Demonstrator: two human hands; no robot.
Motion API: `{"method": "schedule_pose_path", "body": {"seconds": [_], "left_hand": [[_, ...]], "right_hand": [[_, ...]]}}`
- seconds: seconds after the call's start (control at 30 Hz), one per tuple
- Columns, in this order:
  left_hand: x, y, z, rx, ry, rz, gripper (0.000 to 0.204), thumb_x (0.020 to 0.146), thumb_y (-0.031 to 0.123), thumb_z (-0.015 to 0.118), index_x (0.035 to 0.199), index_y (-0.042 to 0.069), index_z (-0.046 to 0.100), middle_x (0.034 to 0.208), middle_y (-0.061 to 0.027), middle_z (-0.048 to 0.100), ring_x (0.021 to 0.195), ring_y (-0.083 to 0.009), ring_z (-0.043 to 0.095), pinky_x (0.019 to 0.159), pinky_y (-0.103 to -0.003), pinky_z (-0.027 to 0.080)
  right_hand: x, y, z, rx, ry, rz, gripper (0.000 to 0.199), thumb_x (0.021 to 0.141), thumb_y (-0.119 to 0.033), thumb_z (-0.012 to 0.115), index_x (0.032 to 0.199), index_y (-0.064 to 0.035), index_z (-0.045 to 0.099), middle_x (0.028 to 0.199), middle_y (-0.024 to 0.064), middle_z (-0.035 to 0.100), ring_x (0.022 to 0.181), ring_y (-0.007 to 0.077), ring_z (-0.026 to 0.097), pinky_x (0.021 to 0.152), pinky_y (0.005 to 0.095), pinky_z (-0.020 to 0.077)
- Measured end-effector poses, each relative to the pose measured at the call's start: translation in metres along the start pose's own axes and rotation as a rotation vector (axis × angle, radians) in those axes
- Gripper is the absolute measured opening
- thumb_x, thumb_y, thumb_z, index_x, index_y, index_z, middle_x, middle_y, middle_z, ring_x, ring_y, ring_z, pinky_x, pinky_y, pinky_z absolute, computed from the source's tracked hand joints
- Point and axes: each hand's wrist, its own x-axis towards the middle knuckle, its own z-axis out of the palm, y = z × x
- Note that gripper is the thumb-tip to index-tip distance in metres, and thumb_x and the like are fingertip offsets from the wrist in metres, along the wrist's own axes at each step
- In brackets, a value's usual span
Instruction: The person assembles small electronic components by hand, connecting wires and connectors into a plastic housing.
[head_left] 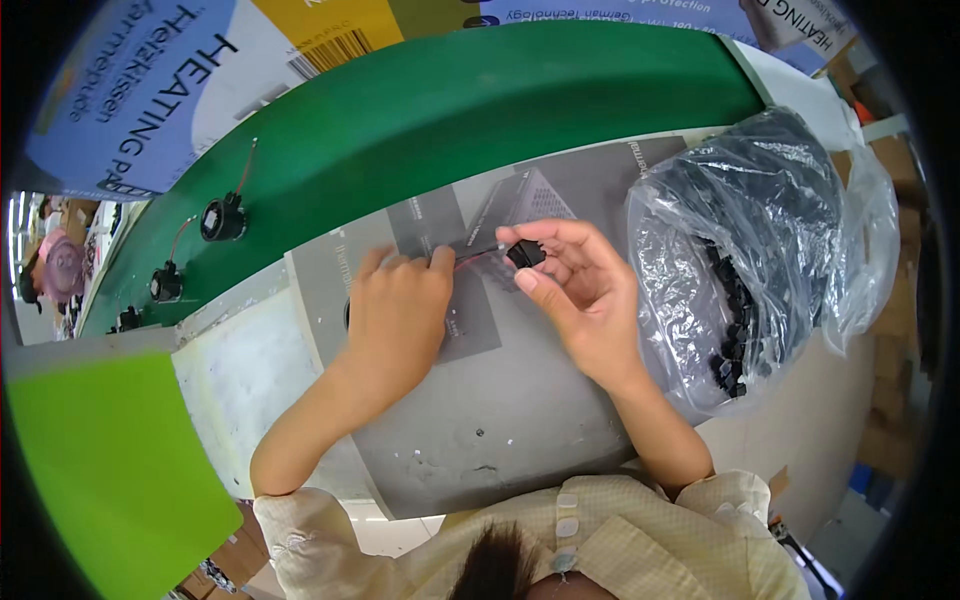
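Between the thumb and fingers of my right hand point(595, 300) is a small black plastic part point(525, 253). Thin red and black wires point(478, 257) run from beside it toward my left hand point(400, 305). That hand is closed at the wires' other end, its back turned up, so most of its grip is hidden. A dark rounded edge point(347, 313) shows just left of it, too covered to identify. Both hands are above a grey printed sheet point(550, 400) on the worktop.
A clear plastic bag point(740, 240) of small black parts lies at the right. On the green conveyor belt point(400, 120) at the left sit round black devices point(222, 218) with red wires. Printed boxes point(150, 90) line the back. A bright green panel point(110, 460) is at lower left.
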Motion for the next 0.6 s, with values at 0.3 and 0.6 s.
{"method": "schedule_pose_path", "body": {"seconds": [0.3, 0.6], "left_hand": [[0.030, -0.020, -0.011, -0.798, 0.048, 0.166, 0.019, 0.086, -0.001, 0.060, 0.102, 0.003, 0.069, 0.075, -0.0103, 0.067, 0.069, -0.0236, 0.066, 0.063, -0.036, 0.050], [0.028, -0.020, -0.014, -1.153, -0.065, -0.037, 0.008, 0.092, 0.005, 0.067, 0.096, -0.002, 0.067, 0.079, -0.0067, 0.071, 0.074, -0.0102, 0.065, 0.074, -0.025, 0.049]], "right_hand": [[0.007, 0.010, -0.014, -0.002, 0.099, 0.028, 0.037, 0.091, 0.007, 0.062, 0.127, 0.0053, 0.056, 0.126, 0.0156, 0.062, 0.101, 0.0126, 0.062, 0.090, 0.0271, 0.0518], [0.004, 0.009, -0.013, -0.106, 0.093, 0.084, 0.033, 0.094, -0.003, 0.064, 0.126, 0.0023, 0.058, 0.102, 0.0050, 0.060, 0.087, 0.0079, 0.056, 0.084, 0.0238, 0.0501]]}}
